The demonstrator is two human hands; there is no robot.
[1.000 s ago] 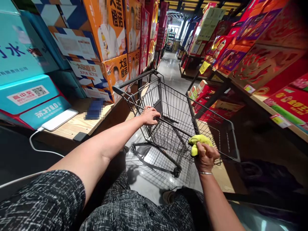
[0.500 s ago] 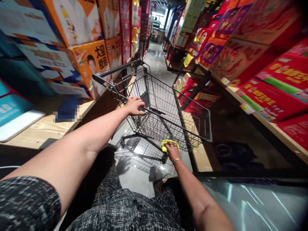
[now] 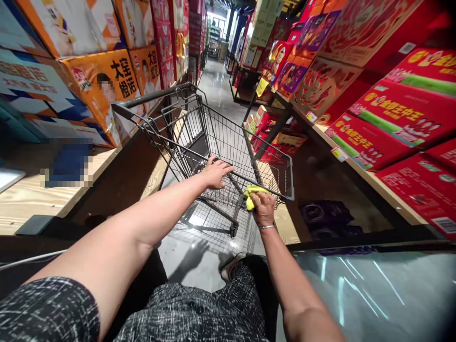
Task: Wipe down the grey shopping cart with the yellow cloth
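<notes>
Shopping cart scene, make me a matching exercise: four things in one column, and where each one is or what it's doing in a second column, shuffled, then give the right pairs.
Column one:
1. left hand
2. right hand
3. yellow cloth
4. red boxes

Column two:
A. stacked on the shelf to the right of the aisle
B. resting on the wire rim of the shopping cart
C. bunched against the cart's near edge, under the fingers
D. closed around the cloth, a bangle on its wrist

Pairs: 1-B, 2-D, 3-C, 4-A
</notes>
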